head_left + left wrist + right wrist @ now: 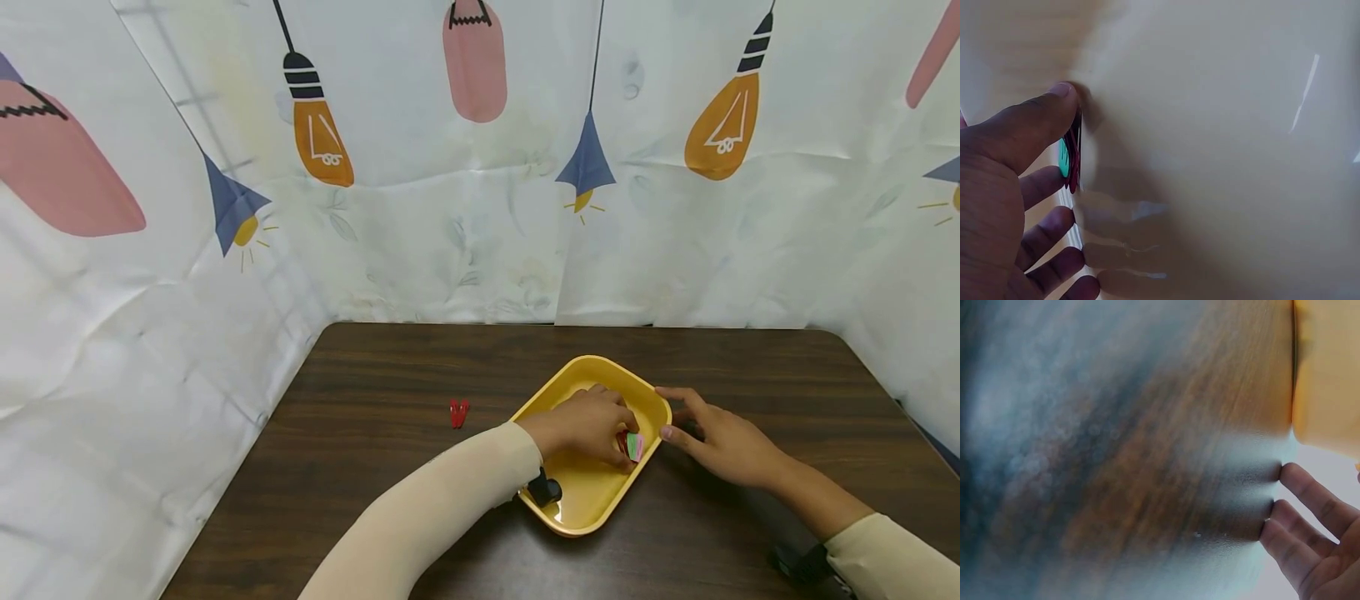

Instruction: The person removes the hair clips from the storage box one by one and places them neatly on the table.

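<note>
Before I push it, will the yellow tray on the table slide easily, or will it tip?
The yellow tray looks shallow, thin and glossy, so it is probably light and slides readily on the smooth table. Its wide flat base makes tipping unlikely. The right hand rests at its rim, perhaps steadying it, while the left hand pinches small clips inside.

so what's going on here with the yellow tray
A person's left hand reaches into the yellow tray and pinches a small bunch of red and green clips between thumb and fingers. The right hand rests flat on the dark wooden table against the tray's right edge. One red clip lies on the table left of the tray.
</note>
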{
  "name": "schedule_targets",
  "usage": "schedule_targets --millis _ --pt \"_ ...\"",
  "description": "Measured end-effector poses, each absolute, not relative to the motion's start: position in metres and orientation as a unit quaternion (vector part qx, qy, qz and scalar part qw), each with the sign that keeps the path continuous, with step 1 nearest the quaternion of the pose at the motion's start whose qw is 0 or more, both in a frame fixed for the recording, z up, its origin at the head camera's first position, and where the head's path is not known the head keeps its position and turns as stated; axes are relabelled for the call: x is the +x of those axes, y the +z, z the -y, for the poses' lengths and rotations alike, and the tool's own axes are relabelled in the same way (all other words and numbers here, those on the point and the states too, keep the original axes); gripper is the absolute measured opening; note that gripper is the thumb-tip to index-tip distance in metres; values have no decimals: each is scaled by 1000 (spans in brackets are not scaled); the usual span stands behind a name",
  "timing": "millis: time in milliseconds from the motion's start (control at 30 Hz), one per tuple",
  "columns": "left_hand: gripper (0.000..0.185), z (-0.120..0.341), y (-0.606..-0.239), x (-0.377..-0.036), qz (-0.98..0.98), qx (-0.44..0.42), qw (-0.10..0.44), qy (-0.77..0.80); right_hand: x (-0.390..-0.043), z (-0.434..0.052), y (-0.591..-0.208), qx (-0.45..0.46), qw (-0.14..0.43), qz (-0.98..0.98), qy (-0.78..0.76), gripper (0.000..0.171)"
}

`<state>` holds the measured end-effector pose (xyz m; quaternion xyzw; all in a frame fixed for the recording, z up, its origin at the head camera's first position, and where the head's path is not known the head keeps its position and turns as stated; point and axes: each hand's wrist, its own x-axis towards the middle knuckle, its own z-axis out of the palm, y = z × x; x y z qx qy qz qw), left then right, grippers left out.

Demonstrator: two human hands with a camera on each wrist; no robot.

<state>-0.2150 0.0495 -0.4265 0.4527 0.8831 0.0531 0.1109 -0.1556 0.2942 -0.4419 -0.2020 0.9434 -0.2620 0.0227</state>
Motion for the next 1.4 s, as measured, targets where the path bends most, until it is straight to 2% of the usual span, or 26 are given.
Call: schedule_targets --millis 1400 --pt "40 -50 -429 -214 -887 440 121 65 -154 -292 -440 -203 20 -944 -259 58"
